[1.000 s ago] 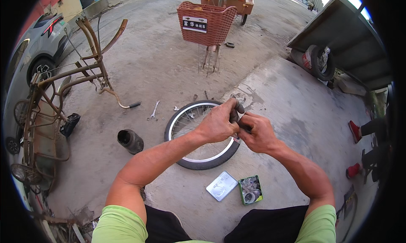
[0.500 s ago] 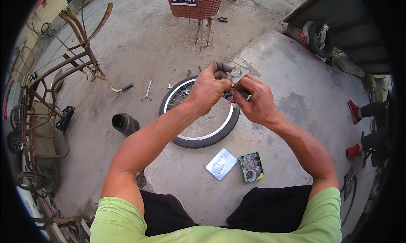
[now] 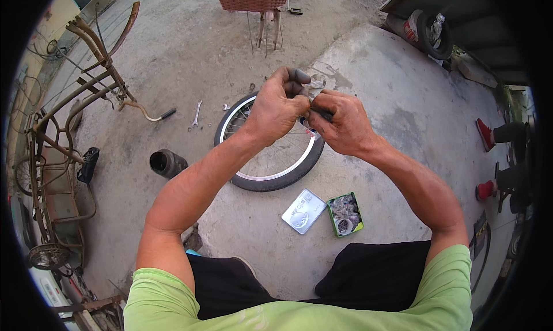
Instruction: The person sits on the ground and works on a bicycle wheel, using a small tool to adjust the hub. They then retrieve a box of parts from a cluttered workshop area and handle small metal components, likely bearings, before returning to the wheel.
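My left hand [image 3: 280,107] and my right hand [image 3: 341,122] meet in front of me, above a bicycle wheel lying flat. Both have the thumb and index finger pinched together, and the other fingers of my left hand are curled. Whatever lies between the fingertips is too small and covered to name. The wheel has a black tyre [image 3: 269,185], a white rim and thin spokes; my hands and left forearm hide part of it. Nearer to me is a green open box [image 3: 330,217] of small parts, with a silver lid [image 3: 303,212] beside it.
A spanner [image 3: 197,114] and a dark can [image 3: 167,164] are left of the wheel. A rusty cycle frame [image 3: 99,97] stands far left, a red-brown basket [image 3: 253,1] ahead. Tyres [image 3: 439,43] lie far right; a person's red shoes [image 3: 485,134] show at the right edge.
The whole view has shifted slightly, with the ground things sitting higher in it. My hands keep their pinch, and my right hand has turned a little, its fingers closer to my left ones.
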